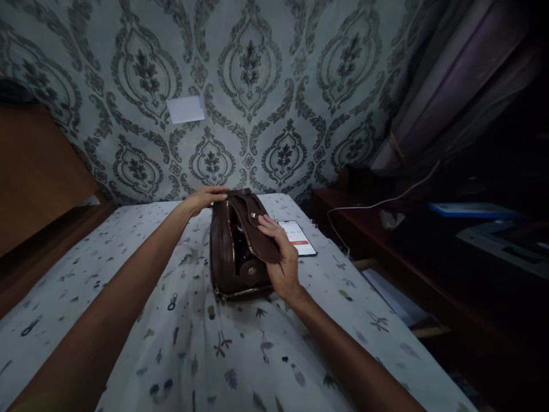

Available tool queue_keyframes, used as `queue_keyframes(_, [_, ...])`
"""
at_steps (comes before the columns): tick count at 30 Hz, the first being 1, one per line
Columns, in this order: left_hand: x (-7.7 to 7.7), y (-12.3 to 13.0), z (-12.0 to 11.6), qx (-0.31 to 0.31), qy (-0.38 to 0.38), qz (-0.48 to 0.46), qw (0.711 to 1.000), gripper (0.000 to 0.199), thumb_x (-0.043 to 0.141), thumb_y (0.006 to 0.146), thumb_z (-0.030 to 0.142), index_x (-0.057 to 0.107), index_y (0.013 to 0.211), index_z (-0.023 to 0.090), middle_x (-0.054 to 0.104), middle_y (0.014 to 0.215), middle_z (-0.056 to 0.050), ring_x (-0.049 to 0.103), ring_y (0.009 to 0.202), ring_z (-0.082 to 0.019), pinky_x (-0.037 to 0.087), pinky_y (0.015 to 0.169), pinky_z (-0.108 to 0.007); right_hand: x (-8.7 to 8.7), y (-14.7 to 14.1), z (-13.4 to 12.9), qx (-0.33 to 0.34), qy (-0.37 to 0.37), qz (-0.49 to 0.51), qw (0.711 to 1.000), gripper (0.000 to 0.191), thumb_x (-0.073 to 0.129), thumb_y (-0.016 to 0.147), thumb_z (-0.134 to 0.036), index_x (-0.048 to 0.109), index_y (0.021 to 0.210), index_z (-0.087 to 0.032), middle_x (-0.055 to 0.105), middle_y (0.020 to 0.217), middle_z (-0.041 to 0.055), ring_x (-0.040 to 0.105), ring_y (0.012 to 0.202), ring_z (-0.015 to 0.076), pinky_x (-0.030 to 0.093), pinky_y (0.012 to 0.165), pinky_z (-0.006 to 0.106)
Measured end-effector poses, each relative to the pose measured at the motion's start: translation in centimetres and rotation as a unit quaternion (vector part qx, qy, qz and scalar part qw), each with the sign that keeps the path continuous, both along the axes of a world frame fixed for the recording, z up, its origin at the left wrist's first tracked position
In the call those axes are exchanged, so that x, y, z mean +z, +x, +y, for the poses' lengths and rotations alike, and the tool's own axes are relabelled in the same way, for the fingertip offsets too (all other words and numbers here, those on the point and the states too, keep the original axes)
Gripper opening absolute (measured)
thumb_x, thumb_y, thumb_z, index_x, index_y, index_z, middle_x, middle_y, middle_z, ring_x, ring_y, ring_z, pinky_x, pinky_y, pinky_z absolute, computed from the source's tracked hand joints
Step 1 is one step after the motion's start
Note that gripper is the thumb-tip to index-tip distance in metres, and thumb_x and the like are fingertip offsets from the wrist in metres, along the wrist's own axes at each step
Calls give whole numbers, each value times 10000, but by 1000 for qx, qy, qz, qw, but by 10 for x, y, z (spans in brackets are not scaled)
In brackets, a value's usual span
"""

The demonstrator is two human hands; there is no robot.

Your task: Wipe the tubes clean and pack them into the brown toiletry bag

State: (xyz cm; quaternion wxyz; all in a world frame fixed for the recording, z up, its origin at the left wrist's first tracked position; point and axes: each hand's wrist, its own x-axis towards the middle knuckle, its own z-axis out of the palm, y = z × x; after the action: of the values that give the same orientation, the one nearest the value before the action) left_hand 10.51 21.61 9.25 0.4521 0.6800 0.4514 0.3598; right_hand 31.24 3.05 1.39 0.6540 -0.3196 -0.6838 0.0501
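Head view: right hand (283, 257) gripping flap (262, 245) of brown bag (221, 246), left hand (203, 200) touching far end, grip unclear; hard tug possibly tipping bag, spilling dark contents (244, 252).

The bedroom of what appears to be a private home: a white bedsheet (180, 343) printed with small plant motifs stretches toward damask-patterned wallpaper (250, 68), between a brown wooden panel (38, 171) on the left and, on the right, a gathered purplish curtain (454, 80) and dark-red wooden furniture (337, 205).
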Motion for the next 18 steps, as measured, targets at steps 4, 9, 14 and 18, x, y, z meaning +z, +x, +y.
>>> queue_keyframes(4, [1,-1,1,-18,-11,7,1000,527,869,579,455,781,1047,230,774,1086,-92,670,1063,-304,490,878,-423,0,-1,0,0,-6,1,1000,327,521,937,-194,634,1238,-253,674,1388,107,561,1392,300,438,1173,597])
queue_keyframes(9, [-10,9,-1,23,26,-19,999,481,841,609,490,775,991,205,770,950,-60,672,959,-267,501,831,-377,3,-1,-2,-6,-14,-2,1000,360,524,933,-224,630,1277,-246,670,1383,110,564,1383,291,443,1173,570])
queue_keyframes(14, [-22,23,-1,60,94,-46,993,376,751,682,491,734,890,179,720,850,-19,633,916,-222,476,840,-321,6,1,-3,-1,-17,-24,1000,439,488,959,-252,612,1380,-271,646,1421,85,546,1396,279,419,1193,549])
queue_keyframes(18, [-17,16,-2,41,91,-28,995,352,728,671,474,699,860,179,683,821,-11,606,845,-192,466,782,-298,5,2,-3,0,-27,-10,1000,396,481,982,-295,666,1332,-295,648,1423,67,545,1396,277,411,1202,542])
